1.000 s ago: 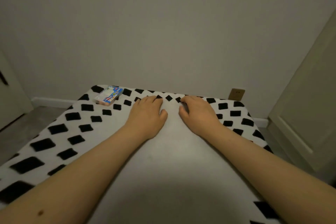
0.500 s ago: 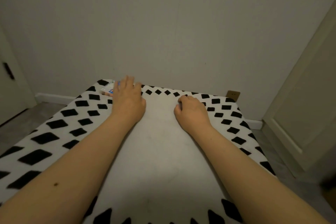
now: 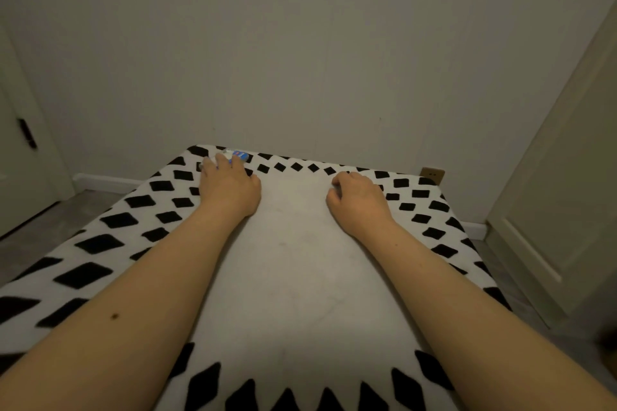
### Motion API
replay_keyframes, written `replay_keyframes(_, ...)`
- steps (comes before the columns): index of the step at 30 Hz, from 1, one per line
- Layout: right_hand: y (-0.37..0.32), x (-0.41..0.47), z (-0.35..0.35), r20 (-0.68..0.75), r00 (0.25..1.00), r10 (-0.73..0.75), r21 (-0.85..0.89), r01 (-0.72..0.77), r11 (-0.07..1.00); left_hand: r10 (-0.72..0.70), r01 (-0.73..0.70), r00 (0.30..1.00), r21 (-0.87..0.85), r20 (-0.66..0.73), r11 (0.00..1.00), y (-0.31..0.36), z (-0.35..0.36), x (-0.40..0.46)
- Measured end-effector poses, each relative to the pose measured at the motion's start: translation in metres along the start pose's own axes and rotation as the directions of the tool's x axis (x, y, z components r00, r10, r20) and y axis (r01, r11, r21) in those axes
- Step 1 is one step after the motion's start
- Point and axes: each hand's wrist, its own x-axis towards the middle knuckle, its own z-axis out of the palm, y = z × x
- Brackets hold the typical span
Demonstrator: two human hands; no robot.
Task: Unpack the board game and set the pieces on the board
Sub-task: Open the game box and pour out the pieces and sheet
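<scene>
A small blue and white game box (image 3: 237,155) lies at the far left corner of the rug, mostly hidden behind my fingers. My left hand (image 3: 228,187) reaches onto it, fingers laid over the box; whether they curl round it I cannot see. My right hand (image 3: 359,202) rests on the rug's pale middle, apart from the box, with its fingers curled under and holding nothing. No board or pieces show.
A white rug (image 3: 293,277) with black diamond patches along its border covers the floor in front of me. A plain wall stands right behind it, with a socket (image 3: 432,174) low at the right. Doors flank both sides.
My left hand has slid further left and away from me onto the box. My right hand has stayed roughly in place with its fingers curling in.
</scene>
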Motion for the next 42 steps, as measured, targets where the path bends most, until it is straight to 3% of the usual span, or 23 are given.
replay_keyframes(3, -0.002, -0.006, -0.002, -0.007, 1.0, -0.001, 0.018, 0.001, 1.0, 0.11, -0.11, 0.994, -0.009, -0.012, 0.994, 0.008, -0.004, -0.014)
replay_keyframes(6, -0.003, -0.014, -0.004, -0.011, 1.0, -0.011, 0.033, 0.012, 0.999, 0.26, -0.271, 0.959, -0.103, -0.111, 0.957, 0.013, -0.007, -0.026)
replay_keyframes(10, -0.005, -0.024, -0.006, -0.012, 1.0, -0.021, 0.087, 0.022, 0.996, 0.33, -0.379, 0.914, -0.207, -0.237, 0.902, 0.018, -0.009, -0.043)
replay_keyframes(16, -0.005, -0.039, -0.009, -0.054, 0.996, -0.065, 0.238, 0.077, 0.968, 0.493, -0.559, 0.821, -0.233, -0.286, 0.796, 0.022, -0.011, -0.063)
replay_keyframes(20, -0.006, -0.046, -0.015, -0.139, 0.988, -0.071, 0.334, 0.115, 0.936, 0.546, -0.639, 0.767, -0.322, -0.337, 0.699, 0.026, -0.018, -0.082)
replay_keyframes(24, -0.006, -0.053, -0.021, -0.229, 0.973, -0.044, 0.423, 0.14, 0.895, 0.509, -0.631, 0.773, -0.38, -0.379, 0.676, 0.029, -0.027, -0.097)
replay_keyframes(28, -0.006, -0.06, -0.023, -0.245, 0.969, -0.029, 0.478, 0.147, 0.866, 0.497, -0.625, 0.77, -0.317, -0.399, 0.714, 0.031, -0.032, -0.103)
replay_keyframes(34, -0.001, -0.062, -0.025, -0.275, 0.961, 0.02, 0.504, 0.127, 0.854, 0.674, -0.702, 0.648, 0.065, -0.354, 0.709, 0.038, -0.032, -0.108)
replay_keyframes(39, -0.002, -0.062, -0.026, -0.288, 0.958, 0.012, 0.492, 0.137, 0.859, 0.692, -0.711, 0.62, 0.109, -0.369, 0.695, 0.039, -0.032, -0.109)
replay_keyframes(42, -0.001, -0.063, -0.026, -0.275, 0.961, 0.014, 0.517, 0.135, 0.845, 0.664, -0.708, 0.63, 0.052, -0.402, 0.704, 0.038, -0.03, -0.108)
